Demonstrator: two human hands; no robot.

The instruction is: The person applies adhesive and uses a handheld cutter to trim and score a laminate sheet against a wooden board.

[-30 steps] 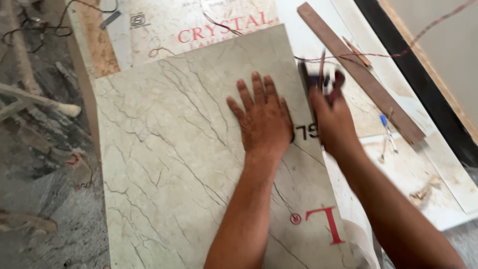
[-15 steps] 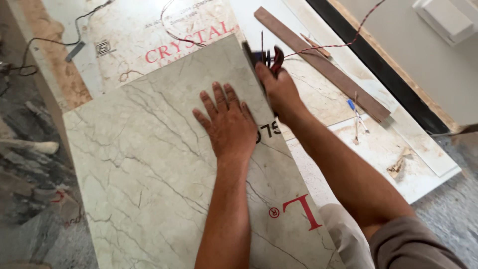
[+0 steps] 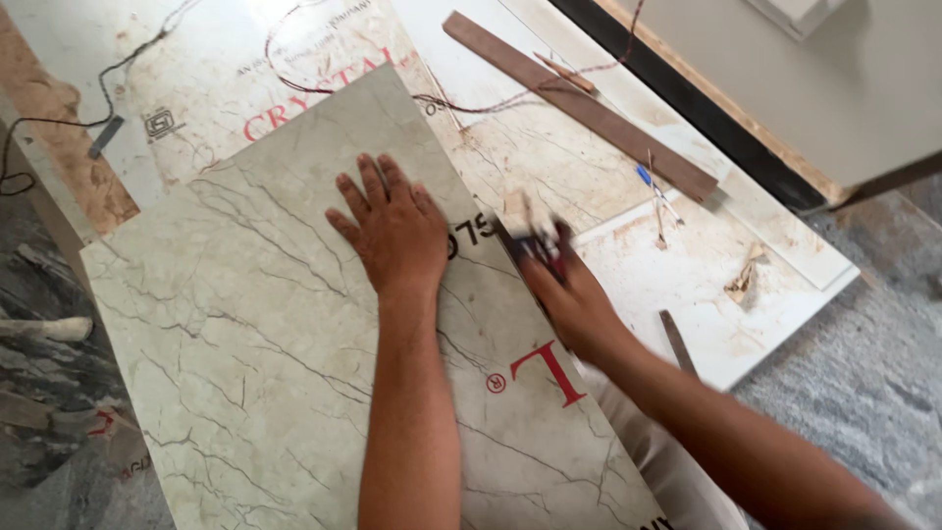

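Upper left: flattened white cardboard box (image 3: 211, 83) with red lettering. Across centre: veined grey marble tile (image 3: 255, 334), glossy, red marks near its right edge. Left hand (image 3: 392, 231) flat on tile, fingers spread. Right hand (image 3: 564, 290) clenched around small blurred tool (image 3: 535, 243) at tile's edge.

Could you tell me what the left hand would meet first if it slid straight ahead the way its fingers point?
The left hand, flat on the beige veined marble tile, would probably reach that tile's far edge first, then the white printed cardboard sheet with its thin reddish cord.
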